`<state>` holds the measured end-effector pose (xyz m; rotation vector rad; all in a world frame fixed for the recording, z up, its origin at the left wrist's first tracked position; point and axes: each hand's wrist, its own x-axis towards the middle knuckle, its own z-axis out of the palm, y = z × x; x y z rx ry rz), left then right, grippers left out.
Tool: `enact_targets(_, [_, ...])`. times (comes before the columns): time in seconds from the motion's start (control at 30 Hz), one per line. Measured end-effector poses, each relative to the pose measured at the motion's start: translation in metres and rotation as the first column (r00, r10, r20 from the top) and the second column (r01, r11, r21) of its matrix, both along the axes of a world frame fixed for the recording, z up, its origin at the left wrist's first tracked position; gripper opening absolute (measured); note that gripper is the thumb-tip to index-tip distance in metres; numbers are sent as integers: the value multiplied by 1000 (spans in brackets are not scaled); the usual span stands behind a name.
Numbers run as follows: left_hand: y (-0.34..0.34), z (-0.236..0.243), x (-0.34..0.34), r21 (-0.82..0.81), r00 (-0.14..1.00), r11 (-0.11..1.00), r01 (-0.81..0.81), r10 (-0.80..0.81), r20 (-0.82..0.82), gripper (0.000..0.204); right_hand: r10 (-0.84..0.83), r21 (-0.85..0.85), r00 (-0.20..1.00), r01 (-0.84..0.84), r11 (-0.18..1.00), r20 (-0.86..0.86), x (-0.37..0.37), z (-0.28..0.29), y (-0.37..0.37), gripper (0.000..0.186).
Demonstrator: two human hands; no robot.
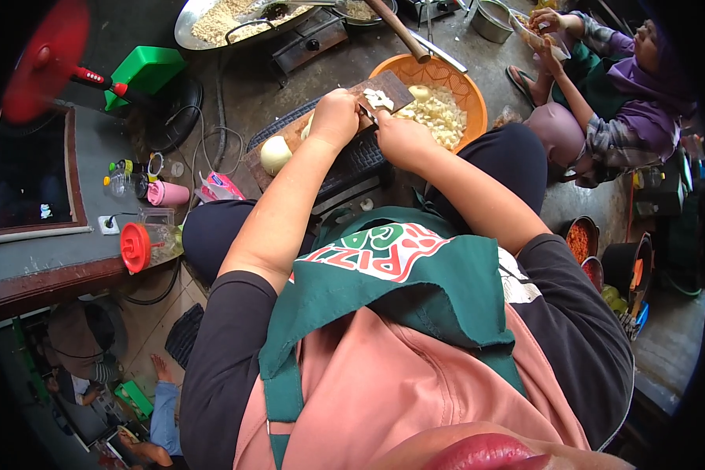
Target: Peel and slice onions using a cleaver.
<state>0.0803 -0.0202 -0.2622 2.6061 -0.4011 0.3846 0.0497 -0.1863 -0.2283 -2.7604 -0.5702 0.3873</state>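
While R fingers [383,118] grip knife [369,114] & L fingers [352,108] curl (hold unclear), keep tips tucked from blade just beside 'em.

My apron [290,337] is dark green, its print [384,251] red, white and green, worn over salmon-pink cloth [415,392] and black sleeves [221,345]. I work at a brown board [398,88] with white pieces [378,99], a pale yellow-green round vegetable [275,155] and an orange basin [478,117] of creamy-white chunks [446,117]. A co-worker wears a purple headscarf [630,78] and plaid sleeves [615,145]; a red fan [43,66], bright green bin [145,69], pink tumbler [168,193] and red-lidded jar [135,247] colour the scene.
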Motion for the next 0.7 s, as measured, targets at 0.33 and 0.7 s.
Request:
enact_targets(0.33, [0,-3,-5,-81,996,994,-77,81,44,4,27,65,999,-25,998,-41,22,-14,-1,33])
enact_targets(0.7, [-1,21,-17,294,981,944,-152,179,-68,9,1,40,1000,-1,999,0,-1,-5,4,29])
